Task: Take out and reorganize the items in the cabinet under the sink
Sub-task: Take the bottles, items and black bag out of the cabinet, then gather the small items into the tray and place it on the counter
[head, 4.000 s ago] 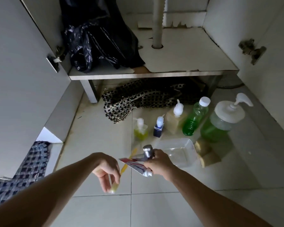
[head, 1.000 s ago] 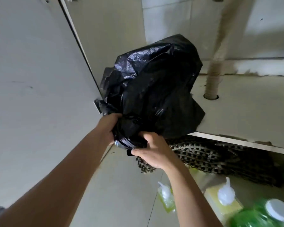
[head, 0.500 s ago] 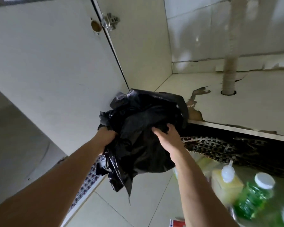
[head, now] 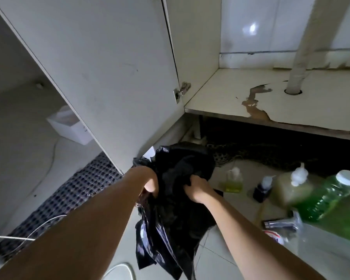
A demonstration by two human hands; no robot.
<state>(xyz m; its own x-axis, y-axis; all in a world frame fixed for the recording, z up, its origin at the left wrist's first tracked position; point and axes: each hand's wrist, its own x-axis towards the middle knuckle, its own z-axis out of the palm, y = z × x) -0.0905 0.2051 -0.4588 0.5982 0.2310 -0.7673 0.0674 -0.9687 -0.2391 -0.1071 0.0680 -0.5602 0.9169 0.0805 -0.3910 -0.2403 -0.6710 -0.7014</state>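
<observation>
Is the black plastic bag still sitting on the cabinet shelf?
No, both hands grip the black bag out in front of the cabinet, above the floor tiles, and the shelf by the pipe is bare.

Garbage bag [head: 176, 199] before the cabinet shelf [head: 226, 98]; bottles [head: 291, 188] on the floor [head: 216, 245] to its right; mat [head: 69, 195] left.

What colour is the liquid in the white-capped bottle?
Bright green liquid in the bottle, clearest in the head view.

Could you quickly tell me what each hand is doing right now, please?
Left hand: mostly hidden behind the black plastic bag; its grip cannot be told.
Right hand: closed, its fingers gripping a fold of the bag.
</observation>
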